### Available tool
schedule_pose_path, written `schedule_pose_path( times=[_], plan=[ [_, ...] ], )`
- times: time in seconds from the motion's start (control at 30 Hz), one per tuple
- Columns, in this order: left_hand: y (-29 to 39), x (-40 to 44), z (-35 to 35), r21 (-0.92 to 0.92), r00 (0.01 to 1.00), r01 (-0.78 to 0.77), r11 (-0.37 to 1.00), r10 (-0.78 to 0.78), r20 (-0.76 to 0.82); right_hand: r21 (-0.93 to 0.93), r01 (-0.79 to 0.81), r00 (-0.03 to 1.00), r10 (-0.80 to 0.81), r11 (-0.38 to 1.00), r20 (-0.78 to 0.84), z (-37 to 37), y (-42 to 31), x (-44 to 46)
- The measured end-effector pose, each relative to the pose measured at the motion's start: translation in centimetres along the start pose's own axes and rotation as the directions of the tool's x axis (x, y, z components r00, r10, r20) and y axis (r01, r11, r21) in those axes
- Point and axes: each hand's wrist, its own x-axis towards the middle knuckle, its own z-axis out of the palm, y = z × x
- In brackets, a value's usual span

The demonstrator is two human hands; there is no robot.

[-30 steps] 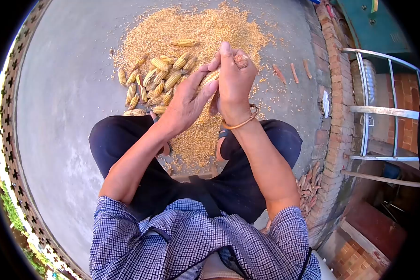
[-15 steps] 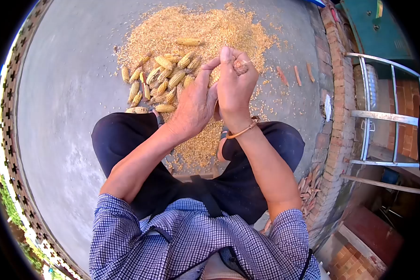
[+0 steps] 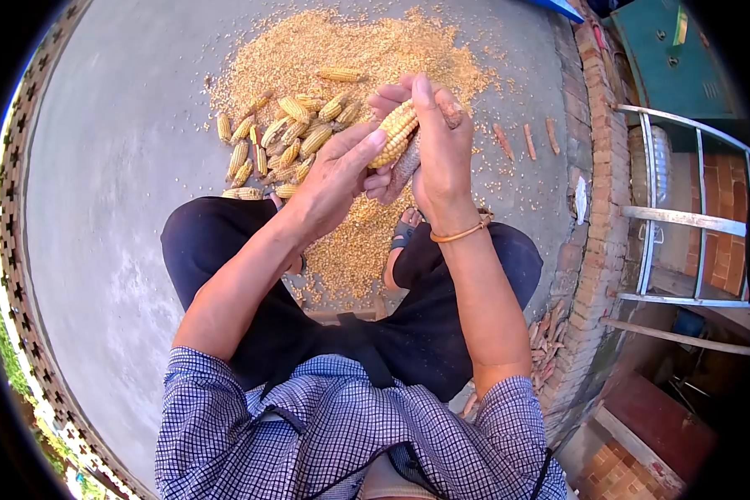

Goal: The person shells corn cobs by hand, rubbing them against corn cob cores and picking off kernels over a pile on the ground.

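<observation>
My left hand (image 3: 335, 171) is closed round a yellow ear of corn (image 3: 395, 133), its thumb lying along the ear and its kernel rows facing up. Pressed against that ear from the right is a stripped corn cob (image 3: 406, 169), brownish and bare, gripped in my right hand (image 3: 442, 158) with the thumb pointing up. The cob's other end shows by the right fingers. Both hands are close together above a heap of loose corn kernels (image 3: 308, 50). A pile of unshelled ears (image 3: 315, 140) lies just beyond my left hand.
Several bare cobs (image 3: 530, 142) lie on the concrete floor (image 3: 108, 167) to the right, with more cobs (image 3: 550, 343) by the low brick edging (image 3: 596, 200). A metal rail frame (image 3: 683, 217) stands beyond it. My knees flank the work.
My hands have opened outward slightly and shifted a little right, so the yellow ear and bare cob between them now show. The pile looks unchanged.
</observation>
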Motion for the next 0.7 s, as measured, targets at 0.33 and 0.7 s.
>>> schedule_pose_path(
  times=[0.33, 0.7],
  plan=[
    [-1.4, 0.2, 0.8, 0.637, 0.923, -0.34, 0.692, 0.376, 0.085, -0.295, 0.112, 0.964, -0.176, 0.949, -0.198, 0.2, 0.8, 0.0],
    [-0.4, 0.1, 0.4, 0.439, 0.949, -0.177, 0.881, 0.271, -0.161, -0.008, -0.029, 0.997, 0.029, 1.0, 0.077, -0.2, -0.4, 0.0]
  ],
)
